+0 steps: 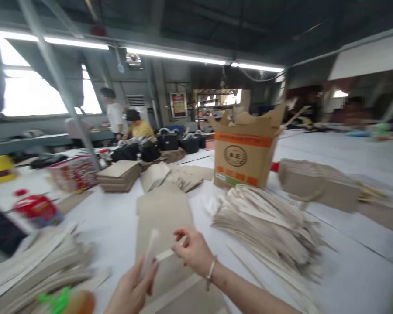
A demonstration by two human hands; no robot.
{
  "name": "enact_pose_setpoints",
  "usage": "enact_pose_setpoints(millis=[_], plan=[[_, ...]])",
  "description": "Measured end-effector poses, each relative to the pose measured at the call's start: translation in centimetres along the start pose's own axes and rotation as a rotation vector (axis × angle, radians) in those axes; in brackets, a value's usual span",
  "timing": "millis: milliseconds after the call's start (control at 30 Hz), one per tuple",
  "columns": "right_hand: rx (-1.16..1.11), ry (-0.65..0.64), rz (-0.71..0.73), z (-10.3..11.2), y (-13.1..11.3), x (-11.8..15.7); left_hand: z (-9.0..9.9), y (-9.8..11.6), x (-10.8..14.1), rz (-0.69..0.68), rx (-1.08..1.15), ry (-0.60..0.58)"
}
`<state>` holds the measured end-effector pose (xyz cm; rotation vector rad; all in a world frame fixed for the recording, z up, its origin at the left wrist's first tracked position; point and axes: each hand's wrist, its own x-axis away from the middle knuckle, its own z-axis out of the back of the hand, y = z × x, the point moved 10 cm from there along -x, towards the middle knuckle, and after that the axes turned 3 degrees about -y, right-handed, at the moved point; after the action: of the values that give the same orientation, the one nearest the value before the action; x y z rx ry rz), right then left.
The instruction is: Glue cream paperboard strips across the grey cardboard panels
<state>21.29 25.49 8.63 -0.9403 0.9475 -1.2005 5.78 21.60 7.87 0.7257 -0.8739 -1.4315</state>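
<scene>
Left hand (134, 283) clamped on pale strip (165, 254), one bit poking up all blurry. Right hand (194, 252) pinching same strip, fingertips together. Strip's right above tan panels (163, 211). Big strip bundle (249, 213) off to right, printed carton (242, 152) just behind. More strips (36, 266) at left, red bottle (36, 209) beyond.

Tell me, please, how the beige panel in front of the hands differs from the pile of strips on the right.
The beige panel is broad, while the strips in the pile of strips are narrow. The panel lies flat; the strips overlap in a loose heap. The panel looks smooth-topped, whereas the pile looks uneven. Both are pale and rest on the white table.
</scene>
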Motion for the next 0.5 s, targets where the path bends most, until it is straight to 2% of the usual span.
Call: enact_pose_setpoints(millis=[67, 167, 300, 500], plan=[[-0.048, -0.004, 0.078, -0.5, -2.1, 0.5, -0.4, 0.2, 0.3, -0.037, 0.022, -0.143], [-0.064, -0.014, 0.138, -0.9, -3.7, 1.2, -1.4, 1.0, 0.5, -0.088, 0.058, -0.229], [-0.025, 0.045, 0.196, -0.6, -4.6, 1.9, -2.1, 1.6, 1.0, -0.108, 0.004, -0.246], [-0.022, 0.031, 0.166, -0.7, -4.7, 2.2, -1.2, 2.5, 1.4, -0.16, -0.088, -0.219]])
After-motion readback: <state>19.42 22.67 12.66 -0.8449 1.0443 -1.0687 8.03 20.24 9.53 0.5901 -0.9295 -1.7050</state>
